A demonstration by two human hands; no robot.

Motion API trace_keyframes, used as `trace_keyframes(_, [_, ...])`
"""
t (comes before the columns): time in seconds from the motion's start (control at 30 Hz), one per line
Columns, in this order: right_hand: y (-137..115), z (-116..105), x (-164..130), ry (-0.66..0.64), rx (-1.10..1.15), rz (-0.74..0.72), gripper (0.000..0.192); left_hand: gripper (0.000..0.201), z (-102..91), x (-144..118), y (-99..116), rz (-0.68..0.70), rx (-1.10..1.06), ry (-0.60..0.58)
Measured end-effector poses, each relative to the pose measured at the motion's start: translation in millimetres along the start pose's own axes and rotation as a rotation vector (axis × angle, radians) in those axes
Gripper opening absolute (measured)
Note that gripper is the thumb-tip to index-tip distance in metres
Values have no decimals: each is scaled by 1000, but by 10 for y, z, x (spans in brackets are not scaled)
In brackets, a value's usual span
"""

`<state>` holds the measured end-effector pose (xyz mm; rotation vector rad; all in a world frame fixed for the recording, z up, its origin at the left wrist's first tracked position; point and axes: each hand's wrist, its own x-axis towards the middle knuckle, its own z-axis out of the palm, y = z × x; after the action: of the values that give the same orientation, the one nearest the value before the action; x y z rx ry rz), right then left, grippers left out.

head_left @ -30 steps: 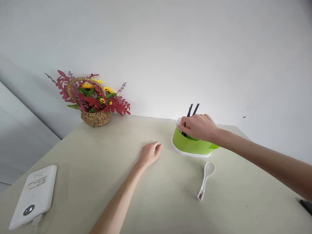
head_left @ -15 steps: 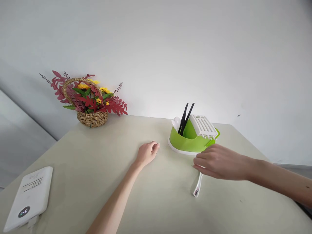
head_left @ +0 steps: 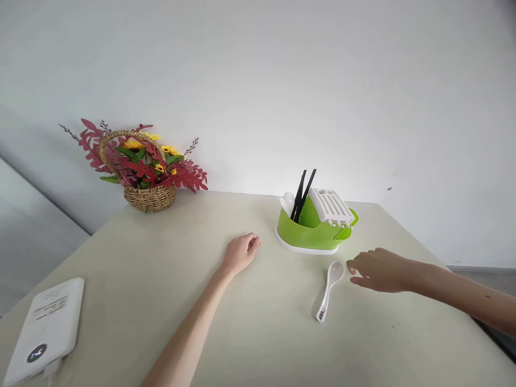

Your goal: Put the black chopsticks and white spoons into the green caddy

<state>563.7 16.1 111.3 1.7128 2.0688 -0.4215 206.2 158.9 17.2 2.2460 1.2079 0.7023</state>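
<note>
A white spoon (head_left: pixel 329 290) lies on the table, its bowl pointing away from me and a small label on its handle end. Just right of the bowl is my right hand (head_left: pixel 381 270), palm down, thumb and fingers apart with nothing in them. My left hand (head_left: pixel 241 252) rests on the table left of the spoon, its fingers curled into a loose fist. Behind both hands stands a green utensil holder (head_left: pixel 308 235) with a white base and a white slotted top. Black chopsticks (head_left: pixel 303 196) and white spoons (head_left: pixel 287 204) stand in its left part.
A wicker basket (head_left: pixel 150 198) of red leaves and yellow flowers sits at the table's back left, by the wall. At the front left lies a white power bank (head_left: pixel 50 322) with a cable plugged in. The table's (head_left: pixel 262 333) right edge runs beneath my right forearm.
My right hand has moved right, off from over the spoon, and its fingers have opened. The spoon's bowl now shows. My left hand stays in place; the view has shifted slightly.
</note>
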Motion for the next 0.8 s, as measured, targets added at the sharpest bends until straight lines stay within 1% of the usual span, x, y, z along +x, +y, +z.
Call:
trace_keyframes(0.13, [201,120,125,-53,132,124,46,33,4,-1,2,-4,6,0])
trace_keyframes(0.23, [270,146,185,-91,257,130,57,33,7,1,5,-5,7,-1])
trace_keyframes(0.3, [277,147,222,-108,336,124,60,33,7,2,7,-3,7,-2])
trace_keyframes(0.43, [223,141,308,-137,496,85,58,33,8,3,5,0,9,-2])
trace_keyframes(0.5, [181,148,360,-141,595,63,60,33,9,2,5,-1,10,-2])
trace_keyframes(0.63, [89,190,456,-87,712,19,62,33,10,3,7,-2,12,0])
trace_keyframes(0.73, [-23,200,472,-64,740,-22,58,33,10,3,6,-3,14,1])
trace_keyframes(0.8, [-141,154,428,-32,765,-76,53,33,11,3,2,-1,15,2])
